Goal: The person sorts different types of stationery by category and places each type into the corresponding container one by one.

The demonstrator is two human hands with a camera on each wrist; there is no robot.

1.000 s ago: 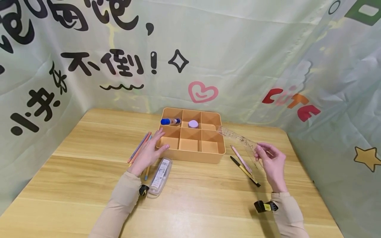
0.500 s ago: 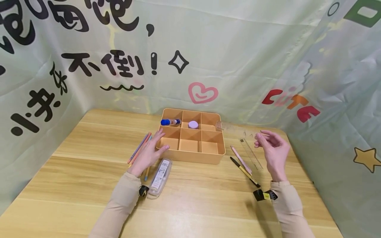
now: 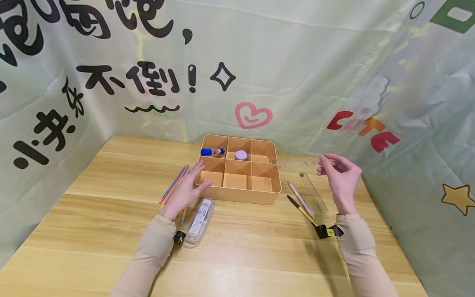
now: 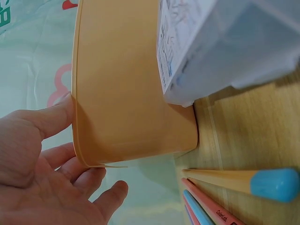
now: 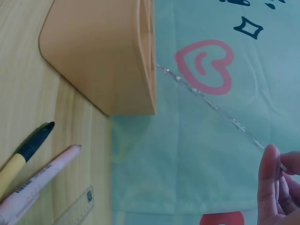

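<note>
My right hand (image 3: 340, 179) pinches one end of a clear ruler (image 3: 298, 162) between thumb and fingers. The ruler slants down from the fingertips, and its far end overlaps the back right compartment of an orange divided box (image 3: 241, 197) in the head view. In the right wrist view, the ruler (image 5: 206, 98) shows nearly edge-on, reaching the box rim. My left hand (image 3: 183, 192) rests at the box's front left corner, fingers spread; in the left wrist view its thumb (image 4: 56, 115) touches the rim. A blue-capped glue stick (image 3: 212, 152) and a lilac round-topped item (image 3: 241, 155) lie in back compartments.
A second clear ruler (image 3: 313, 192), a pink pen (image 3: 300, 200) and a black-and-yellow pen (image 3: 301, 209) lie right of the box. Several coloured pencils (image 3: 172, 185) lie under and beside the left hand. A translucent pencil case (image 3: 199, 220) stands in front. A printed cloth hangs behind.
My right hand has moved up and away from the wooden tabletop, raising the ruler's held end; the ruler's far end stays over the box's right side. The left hand stays still.
</note>
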